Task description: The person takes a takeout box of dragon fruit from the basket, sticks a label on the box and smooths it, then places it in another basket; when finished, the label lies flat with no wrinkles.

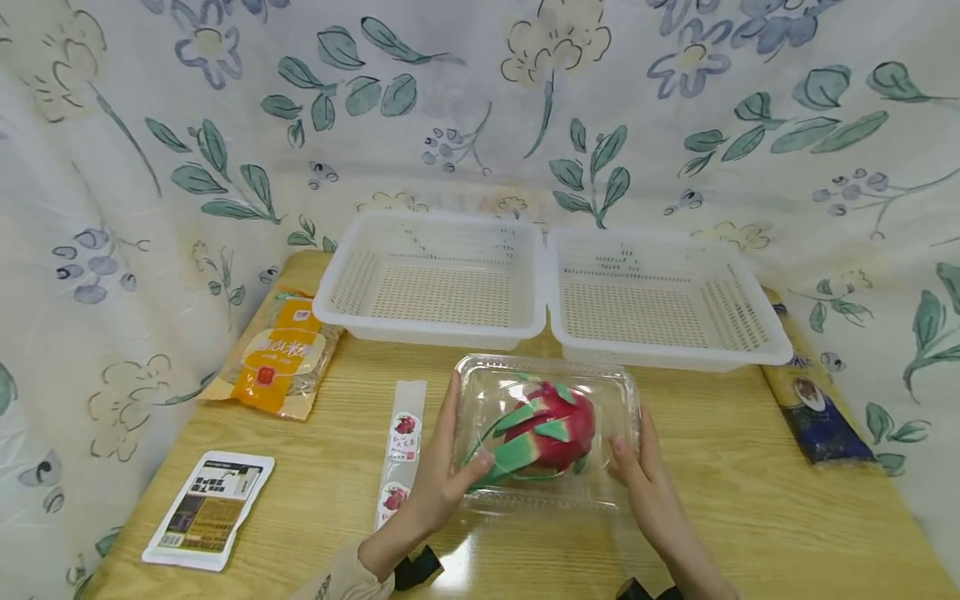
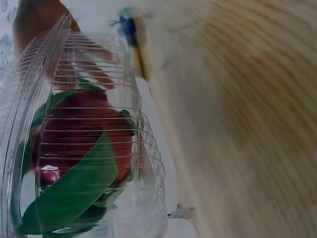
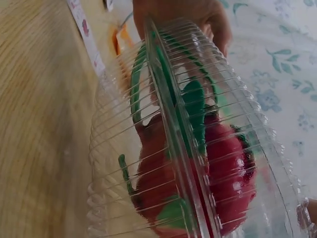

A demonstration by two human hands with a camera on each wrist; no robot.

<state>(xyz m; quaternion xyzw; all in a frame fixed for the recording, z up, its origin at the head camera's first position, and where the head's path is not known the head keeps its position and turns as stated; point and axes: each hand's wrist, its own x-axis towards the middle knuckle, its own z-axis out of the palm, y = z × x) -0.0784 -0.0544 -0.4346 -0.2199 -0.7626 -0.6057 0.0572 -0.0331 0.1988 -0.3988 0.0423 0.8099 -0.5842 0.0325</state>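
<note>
Both hands hold a clear plastic clamshell box (image 1: pixel 480 375) by its two sides, in front of the baskets. Inside lies a red dragon fruit (image 1: pixel 573 433) with long green scales, its green tips pointing left. My left hand (image 1: pixel 442 475) grips the left side, thumb over the top. On the right side, my right hand (image 1: pixel 641 475) grips the box with its thumb on the lid. In the left wrist view the box's ribbed wall (image 2: pixel 99 114) stands close, the fruit showing through it. The right wrist view shows lid and base rims (image 3: pixel 173 124) together along the side.
Two white mesh baskets (image 1: pixel 431 333) stand side by side at the back. A strip of dragon fruit stickers (image 1: pixel 405 450) lies left of the box. Further left are an orange food packet (image 1: pixel 281 358) and a white-edged pouch (image 1: pixel 210 510). At right lies a gold-and-blue packet (image 1: pixel 817 408).
</note>
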